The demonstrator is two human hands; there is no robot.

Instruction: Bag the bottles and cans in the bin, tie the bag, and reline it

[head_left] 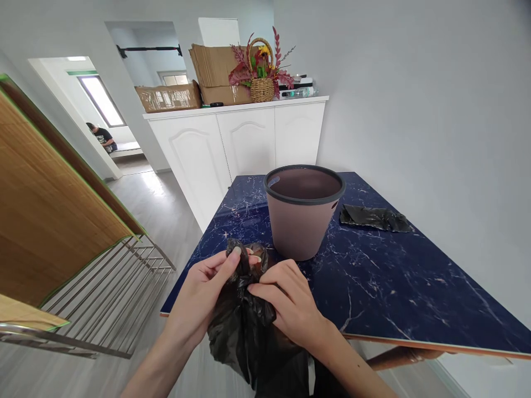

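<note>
Both of my hands are closed on the gathered top of a black plastic garbage bag point(236, 326) at the table's front edge. My left hand point(211, 282) pinches the upper end of the bag between thumb and fingers. Just to the right, my right hand point(286, 296) grips the bunched plastic by the twisted neck. The bag's body hangs down below the hands, in front of the table. Behind them a mauve trash bin point(296, 226) with a dark rim stands upright. A folded black plastic bag point(375, 218) lies to the right of the bin.
The dark blue marbled table point(398, 276) reaches to the right wall. A white cabinet point(249, 138) behind it bears cardboard boxes point(170, 97) and a flower basket point(262, 88). At left stands a metal rack point(108, 298) beside a wooden panel point(50, 199). A person point(102, 137) sits in the far room.
</note>
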